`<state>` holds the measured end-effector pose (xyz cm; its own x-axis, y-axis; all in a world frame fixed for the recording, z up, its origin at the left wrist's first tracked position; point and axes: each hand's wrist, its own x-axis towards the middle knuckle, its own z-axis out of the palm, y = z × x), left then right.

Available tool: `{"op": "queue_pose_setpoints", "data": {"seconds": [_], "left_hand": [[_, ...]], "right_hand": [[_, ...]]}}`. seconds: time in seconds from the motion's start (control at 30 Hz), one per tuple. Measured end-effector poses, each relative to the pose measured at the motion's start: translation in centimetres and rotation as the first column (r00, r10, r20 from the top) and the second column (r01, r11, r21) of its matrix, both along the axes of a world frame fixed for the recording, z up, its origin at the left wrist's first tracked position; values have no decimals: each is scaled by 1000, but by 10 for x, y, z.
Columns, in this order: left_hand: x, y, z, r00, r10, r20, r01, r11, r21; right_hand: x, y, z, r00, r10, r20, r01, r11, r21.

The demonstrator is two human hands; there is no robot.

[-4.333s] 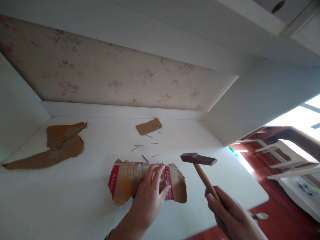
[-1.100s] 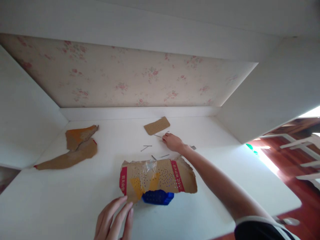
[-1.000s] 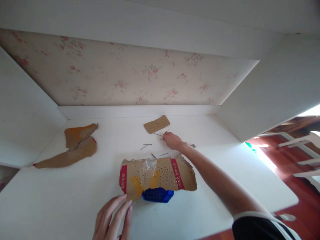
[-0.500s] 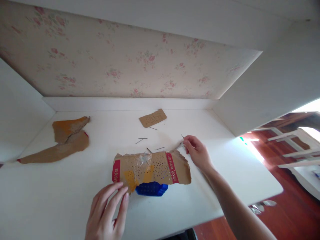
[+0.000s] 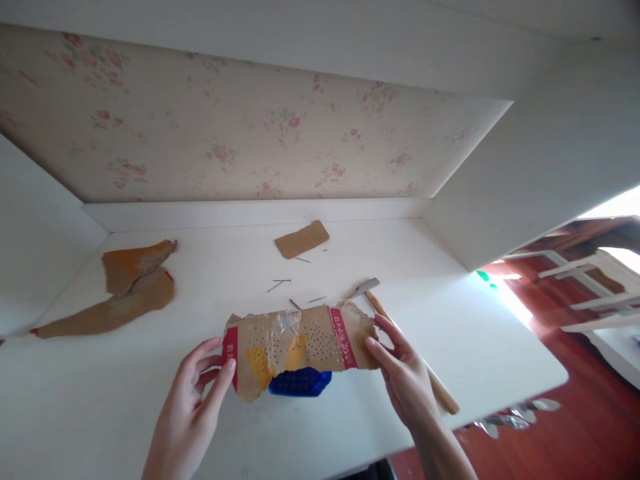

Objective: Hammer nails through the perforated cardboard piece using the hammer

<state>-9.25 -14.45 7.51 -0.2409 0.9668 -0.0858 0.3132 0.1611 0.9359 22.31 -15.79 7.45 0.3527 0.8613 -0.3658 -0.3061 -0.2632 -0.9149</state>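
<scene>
A torn piece of cardboard point(image 5: 315, 340), punched with many small holes and crossed by red printed bands, lies over a blue plastic object point(image 5: 300, 384). My left hand point(image 5: 200, 383) pinches its left end, thumb on top. At the right end, my right hand point(image 5: 400, 367) grips the edge between thumb and fingers. A thin metal sliver shows just above the right fingertips; I cannot tell whether it is a nail in that hand. Beside and partly behind this hand lies a hammer point(image 5: 381, 308) with a wooden handle. Most of the blue object is hidden under the cardboard.
Loose nails point(image 5: 280, 283) lie on the white desk point(image 5: 125, 393) beyond the cardboard. A smaller perforated cardboard piece point(image 5: 303, 240) rests near the back panel. Torn cardboard point(image 5: 135, 293) lies at the left. Past the desk's right edge are shiny objects point(image 5: 515, 417) above a red floor.
My right hand has come down from beside the hammer, where it held a nail, onto the cardboard's right end. My left hand has shifted left and closed on the left end. The hammer handle now shows.
</scene>
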Motion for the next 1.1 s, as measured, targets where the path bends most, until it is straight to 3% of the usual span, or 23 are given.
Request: {"op": "queue_pose_setpoints", "data": {"seconds": [0.3, 0.43, 0.67, 0.8, 0.87, 0.97, 1.03, 1.1], "left_hand": [[10, -9, 26, 992, 20, 128, -20, 1000, -1], [15, -6, 20, 995, -32, 99, 30, 999, 26], [13, -4, 8, 998, -20, 53, 17, 998, 52], [10, -3, 5, 985, -45, -168, 72, 985, 159], [11, -2, 9, 927, 20, -375, 105, 945, 310], [21, -5, 22, 801, 114, -588, 266, 812, 520], [34, -8, 32, 750, 38, -660, 437, 720, 538], [52, -13, 38, 688, -92, -720, 581, 664, 470]], "right_hand": [[0, 3, 24, 991, -93, -91, 102, 991, 89], [6, 4, 16, 995, -76, -58, 80, 995, 66], [3, 2, -8, 1000, 4, -5, -4, 999, 34], [4, 3, -10, 999, 44, 23, -45, 999, 22], [8, 3, -7, 995, 3, 97, -8, 999, 47], [12, 1, -1, 959, -116, 257, 82, 987, 140], [13, -1, 3, 917, -200, 344, 134, 969, 206], [11, -3, 7, 858, -267, 439, 173, 955, 242]]}}
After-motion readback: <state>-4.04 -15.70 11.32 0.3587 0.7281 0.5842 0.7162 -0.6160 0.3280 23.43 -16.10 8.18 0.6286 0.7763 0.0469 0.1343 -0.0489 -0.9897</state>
